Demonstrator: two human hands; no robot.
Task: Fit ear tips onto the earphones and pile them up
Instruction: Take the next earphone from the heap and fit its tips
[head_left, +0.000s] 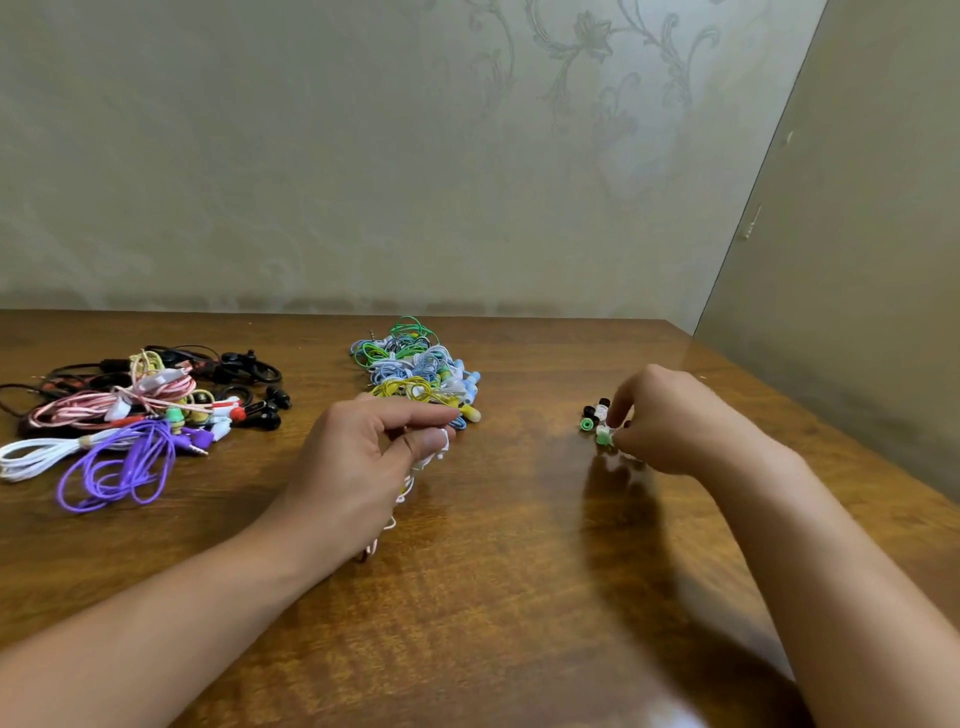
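Head view: wooden table (493, 571). Left hand (363, 457) pinches a white earphone (434, 449), cord trailing below. Right hand (670, 421) reaches among loose ear tips (592, 418), fingertips on a green ear tip (603, 435). Earphone piles: far left (140, 405); centre (415, 369).

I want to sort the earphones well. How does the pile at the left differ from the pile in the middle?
The left pile is loose and spread wide, with black, pink, purple and white cords; the middle pile is compact, with green, blue and yellow cords. The left hand is nearer the middle pile. Both lie on the wooden table.
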